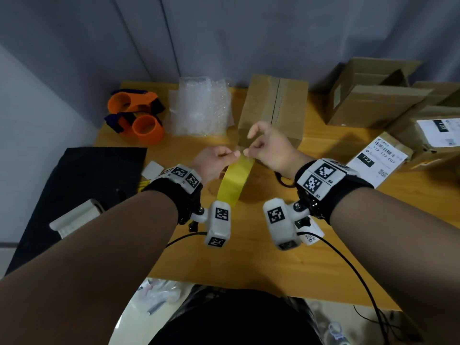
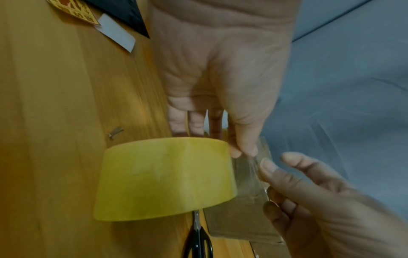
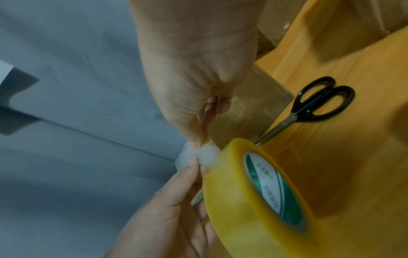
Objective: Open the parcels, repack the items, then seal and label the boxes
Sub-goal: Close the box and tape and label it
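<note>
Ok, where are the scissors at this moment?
The scissors lie flat on the wooden table, seen best in the right wrist view: just behind the yellow tape roll, beside the taped cardboard box, below the person's raised hands.

- tape roll lower part hidden behind left wrist camera, centre of head view.
- scissors blades hidden behind roll, handles cut by bottom edge, left wrist view.
- label print at right too small to read.
- white bags at bottom edge, blurred, contents unclear.
</note>
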The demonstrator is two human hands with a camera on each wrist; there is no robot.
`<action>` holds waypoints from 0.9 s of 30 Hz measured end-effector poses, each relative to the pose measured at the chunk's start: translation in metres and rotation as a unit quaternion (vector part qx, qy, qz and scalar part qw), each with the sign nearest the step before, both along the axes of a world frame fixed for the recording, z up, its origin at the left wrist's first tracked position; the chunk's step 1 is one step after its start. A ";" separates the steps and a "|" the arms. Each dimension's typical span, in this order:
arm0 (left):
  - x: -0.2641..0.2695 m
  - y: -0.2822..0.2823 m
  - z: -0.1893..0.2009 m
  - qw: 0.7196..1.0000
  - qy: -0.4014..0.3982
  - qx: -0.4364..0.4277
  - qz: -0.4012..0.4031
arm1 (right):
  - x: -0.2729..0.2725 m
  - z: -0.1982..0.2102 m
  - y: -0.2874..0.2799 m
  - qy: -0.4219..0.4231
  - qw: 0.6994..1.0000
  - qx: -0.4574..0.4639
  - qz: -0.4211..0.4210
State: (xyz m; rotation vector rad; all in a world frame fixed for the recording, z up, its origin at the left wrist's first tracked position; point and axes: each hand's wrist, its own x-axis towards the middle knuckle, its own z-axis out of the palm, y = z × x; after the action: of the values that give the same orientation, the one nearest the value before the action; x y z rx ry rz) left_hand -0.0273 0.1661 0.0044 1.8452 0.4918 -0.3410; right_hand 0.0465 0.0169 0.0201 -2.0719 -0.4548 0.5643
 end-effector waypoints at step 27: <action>0.010 -0.018 0.006 0.990 -0.063 0.103 -0.076 | 0.014 -0.002 -0.024 -0.109 0.971 -0.209 0.033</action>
State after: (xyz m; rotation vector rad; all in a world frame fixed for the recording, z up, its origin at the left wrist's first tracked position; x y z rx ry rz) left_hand -0.0172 0.1479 0.0105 2.0971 0.3083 -0.2808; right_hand 0.0608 -0.0067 0.0178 -2.5464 -0.5712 0.5057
